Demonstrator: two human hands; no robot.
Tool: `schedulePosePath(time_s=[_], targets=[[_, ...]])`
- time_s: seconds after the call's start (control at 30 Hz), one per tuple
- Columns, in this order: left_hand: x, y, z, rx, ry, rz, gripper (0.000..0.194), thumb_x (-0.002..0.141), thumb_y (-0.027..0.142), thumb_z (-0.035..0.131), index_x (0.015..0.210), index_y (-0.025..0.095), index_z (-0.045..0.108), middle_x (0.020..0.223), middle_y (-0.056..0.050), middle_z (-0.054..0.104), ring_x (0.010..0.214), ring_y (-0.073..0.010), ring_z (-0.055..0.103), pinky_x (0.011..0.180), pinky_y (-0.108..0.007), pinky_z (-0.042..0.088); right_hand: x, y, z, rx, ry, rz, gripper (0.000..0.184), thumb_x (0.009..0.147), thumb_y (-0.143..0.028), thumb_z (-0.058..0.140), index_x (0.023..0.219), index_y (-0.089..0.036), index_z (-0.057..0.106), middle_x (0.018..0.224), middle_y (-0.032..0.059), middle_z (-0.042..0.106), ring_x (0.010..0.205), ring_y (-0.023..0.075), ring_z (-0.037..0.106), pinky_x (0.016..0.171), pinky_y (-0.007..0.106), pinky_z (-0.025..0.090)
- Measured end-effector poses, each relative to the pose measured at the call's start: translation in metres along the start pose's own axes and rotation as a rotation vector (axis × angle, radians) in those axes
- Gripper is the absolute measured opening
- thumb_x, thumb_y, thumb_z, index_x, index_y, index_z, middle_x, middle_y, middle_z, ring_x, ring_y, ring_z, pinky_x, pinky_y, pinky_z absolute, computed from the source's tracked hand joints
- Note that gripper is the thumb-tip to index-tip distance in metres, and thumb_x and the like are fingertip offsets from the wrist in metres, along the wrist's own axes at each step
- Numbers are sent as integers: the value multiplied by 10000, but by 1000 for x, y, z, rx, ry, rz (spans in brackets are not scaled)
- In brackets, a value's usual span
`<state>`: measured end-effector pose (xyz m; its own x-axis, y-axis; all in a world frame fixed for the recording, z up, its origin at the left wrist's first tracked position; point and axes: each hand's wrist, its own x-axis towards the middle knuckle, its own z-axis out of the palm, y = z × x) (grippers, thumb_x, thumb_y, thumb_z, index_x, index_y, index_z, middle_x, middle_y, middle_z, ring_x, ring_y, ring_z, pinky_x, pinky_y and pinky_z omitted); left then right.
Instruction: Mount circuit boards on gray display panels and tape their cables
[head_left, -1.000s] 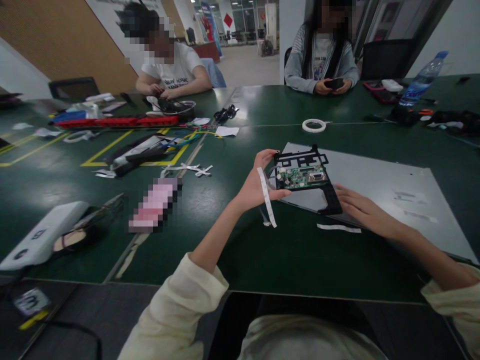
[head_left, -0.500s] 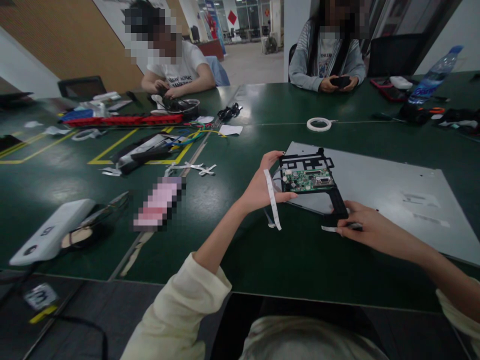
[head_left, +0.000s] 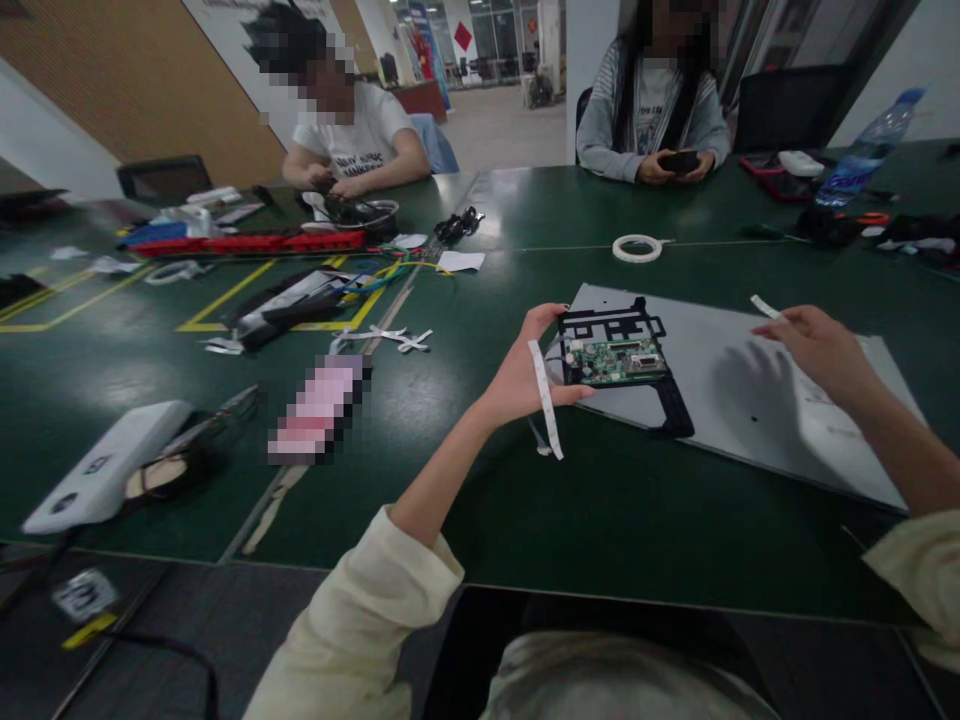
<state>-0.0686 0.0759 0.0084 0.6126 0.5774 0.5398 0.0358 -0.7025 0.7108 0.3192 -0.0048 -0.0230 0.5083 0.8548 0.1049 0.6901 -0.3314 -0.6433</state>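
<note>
My left hand (head_left: 521, 375) grips the left edge of a black plastic frame (head_left: 677, 405) that carries a green circuit board (head_left: 611, 362). A white tape strip (head_left: 545, 400) hangs down across that hand. Under and behind the frame lies a grey metal panel (head_left: 705, 350). My right hand (head_left: 814, 345) is raised over the panel's right part, its fingers pinched, and a short strip of white tape (head_left: 763, 306) sticks out from them. A shadow of this hand falls on the panel.
A tape roll (head_left: 637, 248) lies beyond the panel. To the left are a phone (head_left: 319, 405), a white power bank (head_left: 109, 465), tape scraps (head_left: 394, 335) and a cable bundle (head_left: 292, 300). A plastic bottle (head_left: 870, 150) stands at far right. Two people sit across the table.
My right hand has left the frame's lower right corner and moved up and right over the panel with the tape strip. My left hand and the frame have stayed in place.
</note>
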Motion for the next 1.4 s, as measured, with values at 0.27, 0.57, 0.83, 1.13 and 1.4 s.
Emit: schedulePosePath(time_s=[0.27,0.57,0.83,1.13,1.4], targets=[[-1,4,1,20,2,-7,892,588,442,814,1317,294,321,1381,-91,371,1310,-333,357,1115,-535,283,38,35,31,-367,118,14,305,893,-249,375,1145,-114,482,1101,252,542,1009,296,496,831,432,293],[0,10,3,39,-32,-28,906,598,441,806,1334,292,299,1390,-101,372,1306,-336,363,1106,-536,296,44,43,35,-474,78,-172,297,879,-260,418,1126,-100,457,1024,219,573,949,265,516,759,350,310],[0,12,6,80,-67,-47,914,602,464,794,1343,277,293,1386,-109,373,1298,-334,370,1097,-530,299,31,26,62,-458,41,-331,318,876,-312,398,1144,-150,451,1059,147,581,1000,268,530,843,392,363],[-2,14,23,85,-156,-112,890,617,451,776,1331,221,297,1352,-147,413,1268,-336,415,1074,-538,318,3,-12,80,-369,60,-494,320,878,-313,350,1132,-151,455,1115,156,574,1057,301,519,862,443,366],[-1,14,31,101,-180,-149,895,615,439,778,1334,203,300,1342,-154,414,1249,-334,427,1064,-539,334,-1,-25,87,-356,48,-507,285,870,-306,373,1101,-161,458,1111,143,580,1071,291,510,901,435,341]])
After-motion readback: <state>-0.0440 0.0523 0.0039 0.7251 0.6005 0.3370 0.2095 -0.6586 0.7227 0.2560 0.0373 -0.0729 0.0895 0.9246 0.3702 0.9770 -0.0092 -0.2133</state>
